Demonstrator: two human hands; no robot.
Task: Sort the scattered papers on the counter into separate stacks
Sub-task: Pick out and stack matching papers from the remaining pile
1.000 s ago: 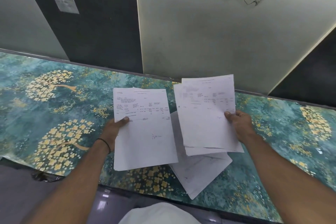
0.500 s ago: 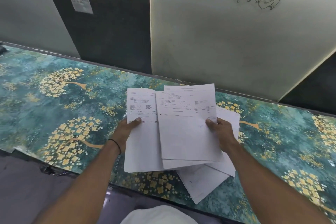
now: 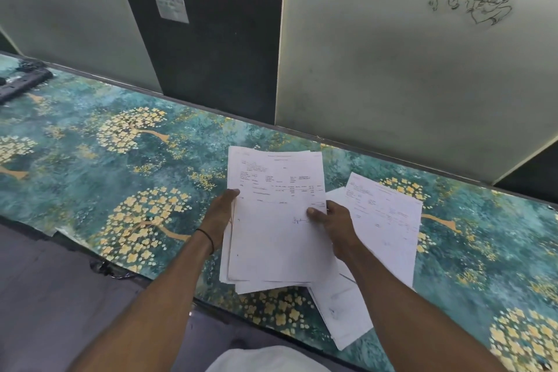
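Presently my left hand [image 3: 222, 214] and right hand [image 3: 332, 220] grip opposite edges of one paper stack [image 3: 277, 244]. Loose sheets [image 3: 389, 220] lie rightward on the tabletop [image 3: 90, 175].

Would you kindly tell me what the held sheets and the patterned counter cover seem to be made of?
The sheets look like thin, matte white office paper: they carry printed text and their edges fan out unevenly. The counter cover appears to be a printed vinyl or plastic film with a soft sheen. Its near edge lifts and wrinkles, so it is probably not stone.
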